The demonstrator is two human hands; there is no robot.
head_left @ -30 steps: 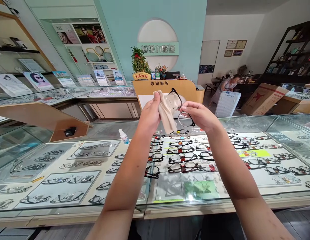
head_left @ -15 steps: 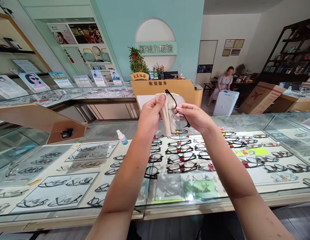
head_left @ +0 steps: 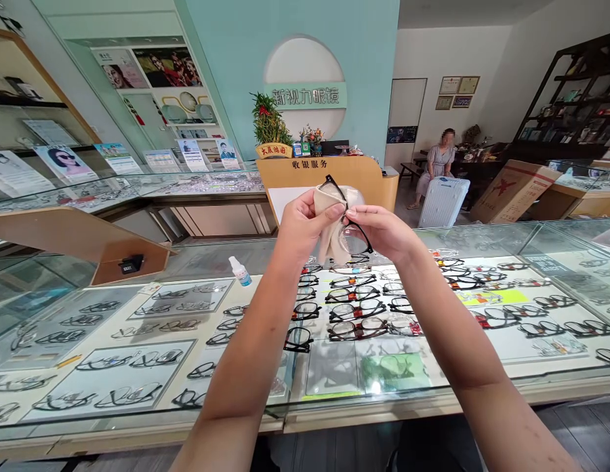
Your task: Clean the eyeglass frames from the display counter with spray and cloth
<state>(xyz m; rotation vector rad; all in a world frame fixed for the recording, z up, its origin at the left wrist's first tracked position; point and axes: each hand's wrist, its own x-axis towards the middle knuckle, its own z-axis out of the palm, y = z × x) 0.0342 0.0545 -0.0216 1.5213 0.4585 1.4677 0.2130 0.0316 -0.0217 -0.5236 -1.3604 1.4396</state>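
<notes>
With twelve o'clock straight ahead, the biggest thing is the long glass counter point(head_left: 344, 414), which fills the six o'clock side and shows rows of glasses point(head_left: 358, 311) under its top. Past it, at twelve, stands the wooden desk point(head_left: 374, 177). The big box point(head_left: 514, 190) is between two and three o'clock, and the white suitcase point(head_left: 445, 202) is next to it, nearer the middle. Both hands meet at the middle of the clock, up in the air over the counter. The left hand point(head_left: 299, 228) pinches the soft cream cloth point(head_left: 329, 241) around the upper lens, thumb on the near side. The right hand point(head_left: 384, 229) grips the black glasses point(head_left: 366, 238) with its fingertips near the middle of the frame. The glasses tilt, one end toward eleven o'clock and the other toward five; the lower lens is mostly bare. A small spray bottle point(head_left: 240, 271) is off toward eight o'clock, touched by no hand. To wipe well, I think the right hand should hold the frame steady but not squeeze hard, as thin rims may bend. The left thumb should rub softly in little rings, right out to the rim, with only cloth on the lens, since bare skin may smudge it.
</notes>
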